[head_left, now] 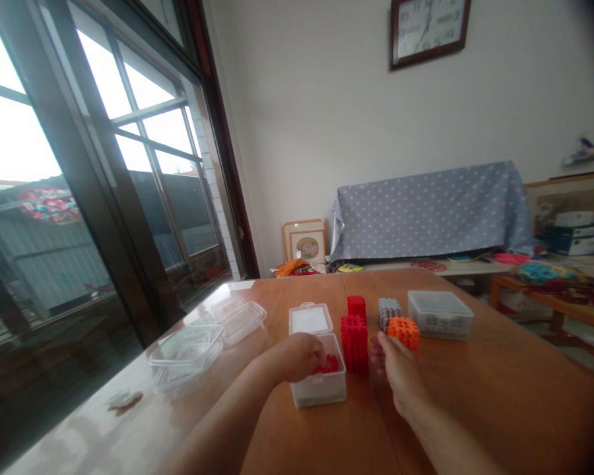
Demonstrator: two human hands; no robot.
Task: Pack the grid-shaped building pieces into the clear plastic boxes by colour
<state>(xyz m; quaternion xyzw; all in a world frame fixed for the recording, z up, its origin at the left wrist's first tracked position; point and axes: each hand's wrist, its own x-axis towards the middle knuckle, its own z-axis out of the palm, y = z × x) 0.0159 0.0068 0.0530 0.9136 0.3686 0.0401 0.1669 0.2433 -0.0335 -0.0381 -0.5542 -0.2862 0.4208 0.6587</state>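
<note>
From where I stand, clear plastic containers [185, 359] sit at the left of the table [297, 452], thin-walled and probably light and slick; I'd lift those by the rim. Next comes a small box [321, 397] with its lid [310, 319] folded back on the far side. The left hand [303, 356] reaches over its near left part, fingers bent down by the red pieces [330, 363] inside; whether they pinch one, I can't tell. The pieces look like light, stiff plastic, likely best taken by the edges between fingertip and thumb.

Just right of the box stands a tall red block [355, 344], a shorter-looking red block [356, 306] behind it. Built of toothed parts, they would seem rigid but apt to come apart if squeezed unevenly; I'd grip low, on opposite faces. The right hand [392, 363], apart from the left, hangs beside the tall one, fingers curled, their contents hidden. Beyond it are a grey block [389, 311], an orange block [404, 333] and a closed box [440, 316].
</note>
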